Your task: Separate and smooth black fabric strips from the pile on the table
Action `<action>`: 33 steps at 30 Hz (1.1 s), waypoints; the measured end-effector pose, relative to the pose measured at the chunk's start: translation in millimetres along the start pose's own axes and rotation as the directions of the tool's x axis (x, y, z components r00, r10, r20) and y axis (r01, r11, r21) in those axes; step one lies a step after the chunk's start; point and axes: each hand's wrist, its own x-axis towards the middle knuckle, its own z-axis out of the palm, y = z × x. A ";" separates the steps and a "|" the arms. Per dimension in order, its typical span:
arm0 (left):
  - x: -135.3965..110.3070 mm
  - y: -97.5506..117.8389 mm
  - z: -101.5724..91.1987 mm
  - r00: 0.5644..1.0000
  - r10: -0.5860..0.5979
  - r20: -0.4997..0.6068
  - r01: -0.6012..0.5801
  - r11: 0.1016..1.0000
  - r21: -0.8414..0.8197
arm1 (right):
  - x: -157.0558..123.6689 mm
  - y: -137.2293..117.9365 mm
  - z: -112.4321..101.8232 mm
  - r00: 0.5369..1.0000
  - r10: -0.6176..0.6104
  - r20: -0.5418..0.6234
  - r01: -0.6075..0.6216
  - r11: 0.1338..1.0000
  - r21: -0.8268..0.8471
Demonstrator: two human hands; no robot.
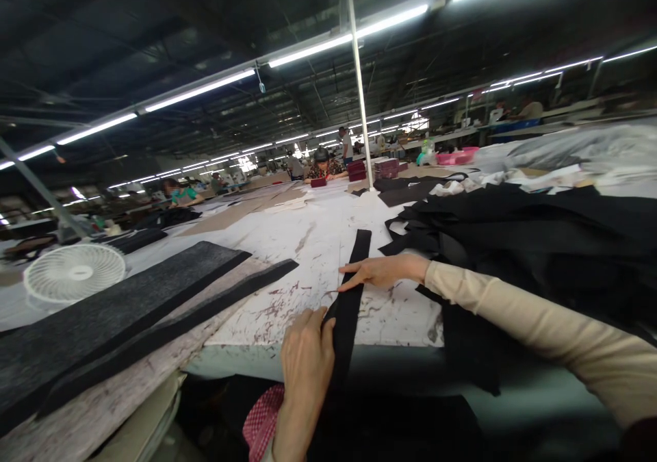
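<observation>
Left hand: fingers closed on the near end of the black strip, at the edge of the white table. Right hand: open and flat, fingertips pressed on the strip just beyond the left hand's hold. Beyond both hands the strip lies straight on the table. Right of the right hand: black fabric pile, close by. Left of the grip, well apart: grey felt panel and white fan.
</observation>
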 end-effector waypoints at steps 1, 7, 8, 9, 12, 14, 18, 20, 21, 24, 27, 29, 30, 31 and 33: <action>5.3 3.0 1.7 1.000 0.003 0.013 -0.003 1.000 0.013 | -2.0 7.2 -0.4 1.000 0.028 -0.014 -0.028 0.999 -0.023; 42.0 18.3 12.0 0.996 0.043 0.077 -0.051 0.993 0.110 | -4.2 35.3 -4.0 0.954 0.232 -0.192 -0.267 0.945 -0.186; 44.7 18.1 12.8 0.996 0.042 0.081 -0.051 0.993 0.111 | -1.8 35.6 -3.1 0.947 0.223 -0.232 -0.267 0.946 -0.182; 46.2 17.2 13.2 0.995 0.042 0.088 -0.052 0.993 0.108 | 1.1 35.1 -1.5 0.944 0.198 -0.263 -0.246 0.955 -0.165; 45.8 12.1 12.3 0.993 0.046 0.106 -0.056 0.994 0.096 | 9.3 33.3 6.1 0.957 0.099 -0.272 -0.130 0.987 -0.099; 43.5 9.4 10.6 0.991 0.071 0.115 -0.082 0.992 0.095 | 11.7 33.8 10.5 0.968 0.067 -0.241 -0.091 0.992 -0.087; 38.9 8.8 7.5 0.983 0.141 0.117 -0.158 0.976 0.150 | 7.1 33.8 8.5 0.987 0.076 -0.141 -0.087 0.993 -0.077; 37.9 9.5 7.2 0.976 0.181 0.116 -0.201 0.962 0.187 | 2.0 30.8 2.2 0.995 0.071 -0.070 -0.074 0.996 -0.039; 37.8 9.6 7.3 0.973 0.198 0.119 -0.219 0.956 0.197 | -0.5 28.6 -1.5 0.997 0.064 -0.038 -0.064 0.998 -0.014; 37.8 9.2 7.9 0.965 0.228 0.128 -0.251 0.945 0.210 | -5.4 20.4 -10.8 0.999 0.038 0.010 -0.039 0.999 0.034; 37.9 8.9 8.6 0.964 0.222 0.148 -0.251 0.942 0.223 | -2.9 8.3 -12.9 0.999 0.048 0.009 -0.048 0.999 -0.027; 38.1 9.3 9.1 0.964 0.209 0.165 -0.243 0.944 0.225 | 2.4 -3.7 -9.9 0.998 0.043 -0.045 -0.049 0.990 -0.129; 38.2 9.6 9.4 0.964 0.205 0.169 -0.240 0.945 0.222 | 5.4 -10.6 -7.6 0.997 0.030 -0.077 -0.044 0.983 -0.179; 38.4 10.1 9.6 0.965 0.201 0.171 -0.236 0.947 0.219 | 8.2 -17.8 -5.3 0.995 0.011 -0.101 -0.032 0.976 -0.214; 38.7 10.6 9.3 0.967 0.191 0.167 -0.225 0.951 0.212 | 11.7 -30.8 -1.8 0.992 -0.033 -0.118 0.006 0.976 -0.220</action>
